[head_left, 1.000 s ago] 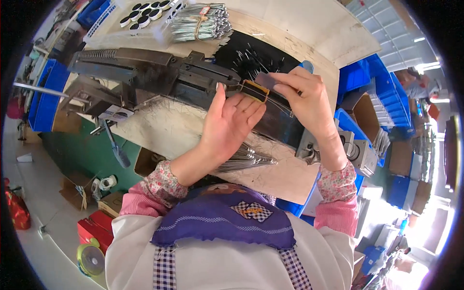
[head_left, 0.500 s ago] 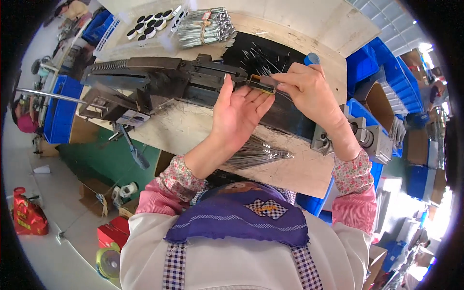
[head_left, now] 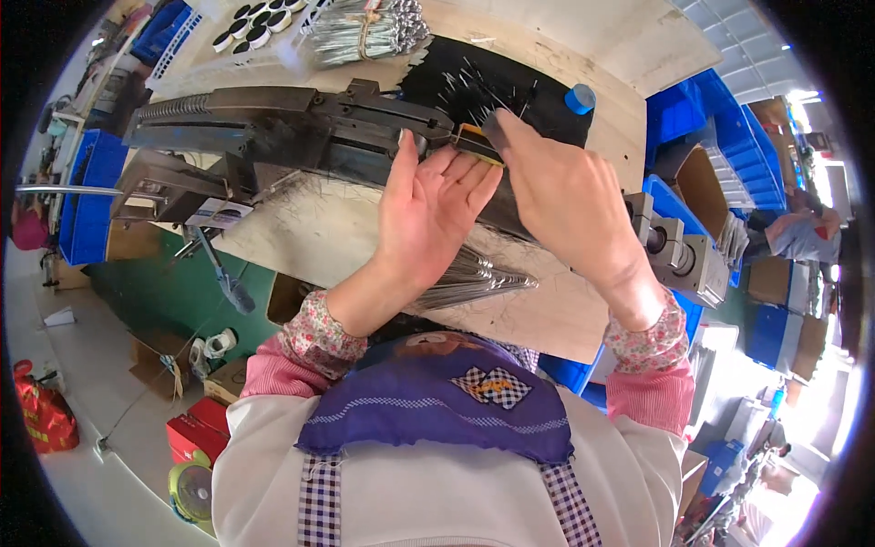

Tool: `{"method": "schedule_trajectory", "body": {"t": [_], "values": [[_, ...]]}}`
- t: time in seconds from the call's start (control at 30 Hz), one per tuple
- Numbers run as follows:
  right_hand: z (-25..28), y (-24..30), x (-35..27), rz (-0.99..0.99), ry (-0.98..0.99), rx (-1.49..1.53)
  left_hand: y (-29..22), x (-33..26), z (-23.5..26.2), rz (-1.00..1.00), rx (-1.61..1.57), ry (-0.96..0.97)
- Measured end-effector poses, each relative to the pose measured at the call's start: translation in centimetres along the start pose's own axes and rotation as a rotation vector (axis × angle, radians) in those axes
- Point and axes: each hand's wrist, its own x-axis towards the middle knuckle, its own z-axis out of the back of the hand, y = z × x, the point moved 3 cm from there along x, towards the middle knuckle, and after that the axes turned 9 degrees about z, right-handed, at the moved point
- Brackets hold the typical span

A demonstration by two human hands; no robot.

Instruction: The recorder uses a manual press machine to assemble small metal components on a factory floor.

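Item one: a small dark rectangular block with yellow edges (head_left: 477, 146) is sitting over the right-hand part of a long dark metal machine (head_left: 273, 123), just beyond the fingertips of the left hand, which are touching its near side; whether it is also resting on the machine, I cannot tell.

Item two: a thin grey flat piece (head_left: 495, 134) is standing at the block's right end, between it and the right hand.

Left hand (head_left: 433, 205): reaching in from the machine's near side, palm turning upward, fingers lying side by side and nearly straight, thumb standing well apart; it is gripping nothing.

Right hand (head_left: 570, 196): reaching over the machine's right stretch, back facing up, wrist bending leftward, fingers drawing narrow and pinching the grey flat piece; the thumb is hiding beneath.

Surroundings: a fan of silvery wire rods (head_left: 474, 281) is lying on the machine's near side, on a pale wooden tabletop (head_left: 556, 314). Beyond the machine, a tied bundle of silvery metal rods (head_left: 369, 35) is lying near a black sheet (head_left: 556, 128), with a blue cylinder (head_left: 580, 98) standing on the sheet.
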Motion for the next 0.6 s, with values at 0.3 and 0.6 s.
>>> {"method": "schedule_trajectory", "body": {"t": [0.3,0.6], "values": [[-0.7,1.4,0.8,0.190,0.079,-0.189,-0.2,-0.1,-0.3,0.074,0.019,-0.102],[-1.5,0.8,-4.6,0.062,0.062,0.046,0.0,0.6,1.0,0.092,0.217,-0.127]]}}
